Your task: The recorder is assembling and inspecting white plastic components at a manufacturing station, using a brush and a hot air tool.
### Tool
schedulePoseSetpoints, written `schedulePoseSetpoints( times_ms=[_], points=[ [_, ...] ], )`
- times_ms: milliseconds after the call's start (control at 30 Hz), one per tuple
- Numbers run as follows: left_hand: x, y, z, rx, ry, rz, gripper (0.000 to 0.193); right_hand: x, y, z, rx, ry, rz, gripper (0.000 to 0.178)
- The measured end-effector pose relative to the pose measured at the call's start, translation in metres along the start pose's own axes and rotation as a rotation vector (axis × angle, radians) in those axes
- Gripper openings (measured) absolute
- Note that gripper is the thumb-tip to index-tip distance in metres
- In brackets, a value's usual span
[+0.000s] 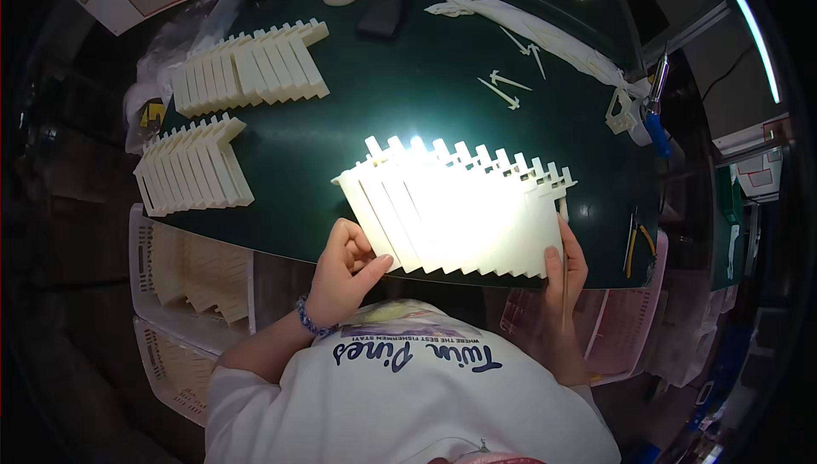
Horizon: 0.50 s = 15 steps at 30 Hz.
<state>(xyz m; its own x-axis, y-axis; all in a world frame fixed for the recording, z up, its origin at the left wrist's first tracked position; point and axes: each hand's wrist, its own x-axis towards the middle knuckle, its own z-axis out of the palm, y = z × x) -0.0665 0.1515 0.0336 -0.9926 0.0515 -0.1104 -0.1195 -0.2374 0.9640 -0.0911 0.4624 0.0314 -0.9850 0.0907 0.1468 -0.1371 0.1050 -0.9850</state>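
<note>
Over the green table's near edge, left hand and right hand pinch the slatted panel, probably light, stiff plastic, though glare obscures it; grip its 2 ends, sparing thin tabs.

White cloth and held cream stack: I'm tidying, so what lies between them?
In the head view, thin pale pointed pieces lie between the cloth and held stack.

Smooth, plastic-looking slatted stack, smooth matt-looking tabletop, wrinkled cloth, crinkled glossy plastic bag.
</note>
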Motion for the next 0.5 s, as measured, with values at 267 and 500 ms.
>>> schedulePoseSetpoints(
  times_ms=[267, 500],
  points=[
    [-0.011, 0.003, -0.033, 0.366, -0.221, -0.436, 0.015, -0.017, 0.033, -0.009, -0.137, -0.066, 0.087, 0.041],
    [0.062, 0.057, 0.055, 0.627, -0.965, 0.296, 0.012, 0.008, 0.021, -0.035, -0.070, 0.281, -0.001, 0.051]
  ],
)
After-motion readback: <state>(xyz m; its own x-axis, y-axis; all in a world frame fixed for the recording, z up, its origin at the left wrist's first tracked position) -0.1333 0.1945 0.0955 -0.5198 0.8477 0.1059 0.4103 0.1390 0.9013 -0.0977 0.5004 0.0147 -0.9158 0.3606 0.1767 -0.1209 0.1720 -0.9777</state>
